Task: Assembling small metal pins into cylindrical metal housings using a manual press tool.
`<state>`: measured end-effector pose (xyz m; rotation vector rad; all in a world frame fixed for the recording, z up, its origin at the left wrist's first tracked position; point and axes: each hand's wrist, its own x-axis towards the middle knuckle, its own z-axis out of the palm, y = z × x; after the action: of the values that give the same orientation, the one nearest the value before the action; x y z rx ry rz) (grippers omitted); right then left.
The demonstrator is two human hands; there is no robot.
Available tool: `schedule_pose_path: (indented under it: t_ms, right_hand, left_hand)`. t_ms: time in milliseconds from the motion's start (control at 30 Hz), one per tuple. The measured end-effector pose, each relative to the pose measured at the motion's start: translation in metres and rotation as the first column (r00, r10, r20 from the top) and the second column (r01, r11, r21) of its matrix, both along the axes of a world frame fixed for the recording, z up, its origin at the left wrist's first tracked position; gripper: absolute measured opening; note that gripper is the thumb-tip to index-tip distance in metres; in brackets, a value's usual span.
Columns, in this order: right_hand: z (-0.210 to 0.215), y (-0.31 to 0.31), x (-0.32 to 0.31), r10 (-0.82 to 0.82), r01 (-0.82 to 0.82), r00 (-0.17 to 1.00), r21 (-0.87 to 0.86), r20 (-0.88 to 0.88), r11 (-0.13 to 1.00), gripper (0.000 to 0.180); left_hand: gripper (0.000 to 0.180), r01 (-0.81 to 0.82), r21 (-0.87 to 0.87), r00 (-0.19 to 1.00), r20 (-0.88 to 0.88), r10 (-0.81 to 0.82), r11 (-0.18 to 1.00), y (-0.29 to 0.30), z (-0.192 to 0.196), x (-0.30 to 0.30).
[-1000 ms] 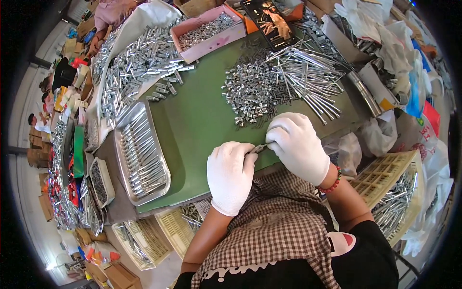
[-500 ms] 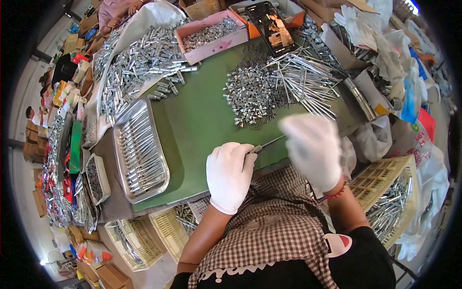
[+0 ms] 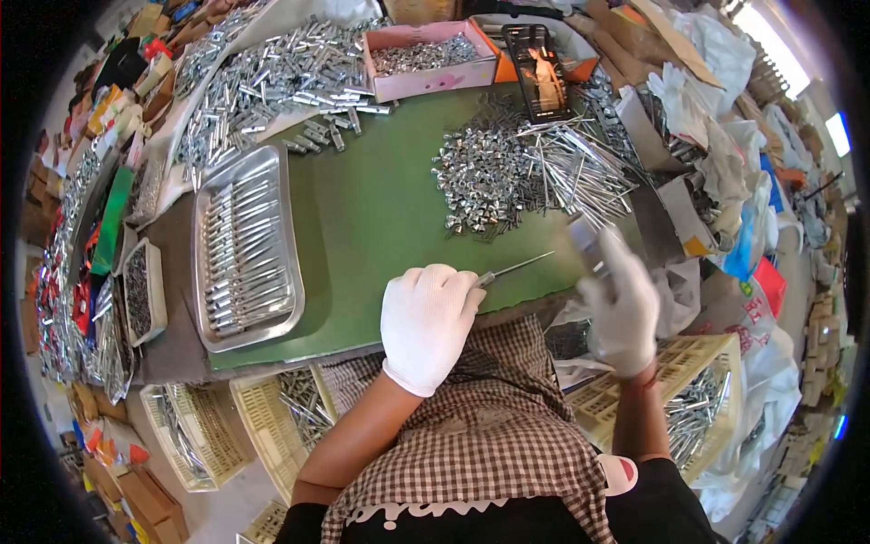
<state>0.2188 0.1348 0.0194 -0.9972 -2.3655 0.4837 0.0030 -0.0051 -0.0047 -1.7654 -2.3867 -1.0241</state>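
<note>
My left hand (image 3: pixel 426 317), in a white knit glove, is closed around a metal sleeve (image 3: pixel 487 279) near the table's front edge. From it a thin steel rod (image 3: pixel 526 264) points right and slightly away. My right hand (image 3: pixel 630 308), also gloved, is raised to the right of the rod, smeared by motion. It seems to grip a thick steel bar (image 3: pixel 584 238), too blurred for detail. Beyond my hands are a heap of small metal caps (image 3: pixel 480 172) and a pile of loose thin rods (image 3: pixel 584 177). A steel tray (image 3: pixel 295 299) at left bears a row of assembled sleeve-and-rod pieces (image 3: pixel 240 254).
Metal sleeves (image 3: pixel 281 77) are heaped at the far left beside a pink box (image 3: pixel 426 86) of small parts. A phone (image 3: pixel 536 74) leans on an orange box. Yellow crates (image 3: pixel 263 399) stand below the table; plastic bags (image 3: pixel 752 363) crowd the right side.
My right hand has moved right and lower, away from the rod's tip. The steel bar that lay at the table's right edge is gone from there. My left hand still holds the sleeve.
</note>
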Motion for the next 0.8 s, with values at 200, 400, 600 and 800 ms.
schedule_pose_path:
  t_ms: [200,400,600,800]
  right_hand:
    - [0.003,-0.047,-0.030,0.141,-0.139,0.964,-0.024,0.224,0.990,0.074]
    - [-0.013,-0.053,-0.036,0.155,-0.145,0.970,-0.069,0.185,0.987,0.075]
    - [0.004,-0.057,-0.035,0.019,-0.041,0.972,-0.091,-0.233,0.995,0.076]
    - [-0.015,-0.027,-0.014,0.043,-0.041,0.996,0.025,-0.078,0.999,0.076]
  left_hand:
    - [0.010,0.048,0.003,0.999,0.008,-0.048,0.999,0.001,0.001,-0.004]
    - [0.010,0.045,0.005,0.999,0.006,-0.045,0.999,0.002,0.000,-0.002]
    - [0.011,0.041,0.043,0.999,-0.029,-0.040,0.998,0.003,-0.006,-0.001]
    - [0.011,0.033,0.034,0.999,-0.001,-0.033,0.999,0.003,-0.004,-0.001]
